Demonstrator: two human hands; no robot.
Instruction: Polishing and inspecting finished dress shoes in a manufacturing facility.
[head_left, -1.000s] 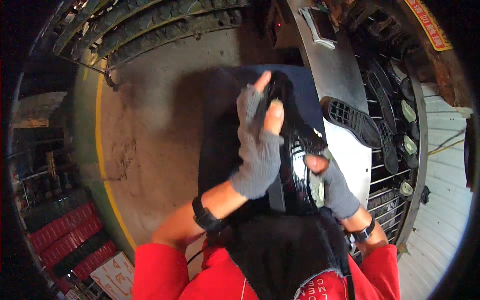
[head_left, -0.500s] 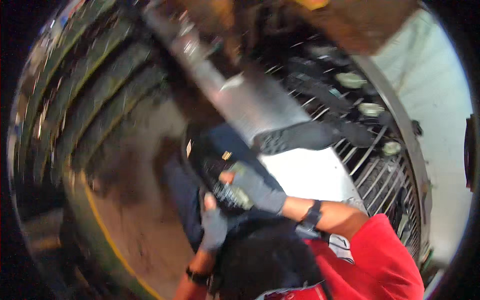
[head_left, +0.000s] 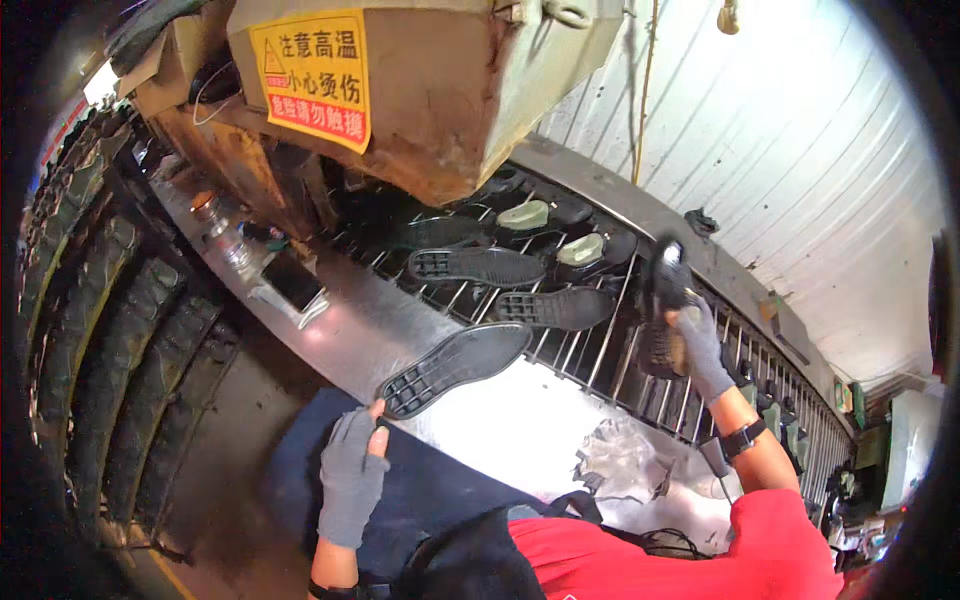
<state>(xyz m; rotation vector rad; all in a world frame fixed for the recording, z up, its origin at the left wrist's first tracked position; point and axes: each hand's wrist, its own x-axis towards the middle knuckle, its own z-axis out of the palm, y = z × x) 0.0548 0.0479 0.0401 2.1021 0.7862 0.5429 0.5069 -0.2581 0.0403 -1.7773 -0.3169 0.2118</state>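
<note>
My right hand (head_left: pixel 702 345), in a grey fingerless glove, grips a black shoe (head_left: pixel 664 290) above the far-right part of the wire rack. At the near edge of the metal table, the fingertips of my gloved left hand (head_left: pixel 352 475) are curled at the heel of a black shoe sole (head_left: pixel 455 368). That sole lies hollow side up, its gridded heel toward me. Beyond it, another black sole (head_left: pixel 475 266) and a third sole (head_left: pixel 556 308) rest on the rack, near black shoes with pale insides (head_left: pixel 583 250).
A large tan metal hood (head_left: pixel 430 110) with a yellow-red warning label hangs over the rack (head_left: pixel 570 350). The metal table (head_left: pixel 390 320) holds a phone (head_left: pixel 291 278), a glass jar (head_left: pixel 228 245) and a crumpled sheet (head_left: pixel 625 460). Tiered racks of dark soles (head_left: pixel 90 340) stand at left.
Both hands were together on the black shoe over my lap. My right hand has carried it to the rack, and my left hand has moved to the sole's heel. The view has turned.
</note>
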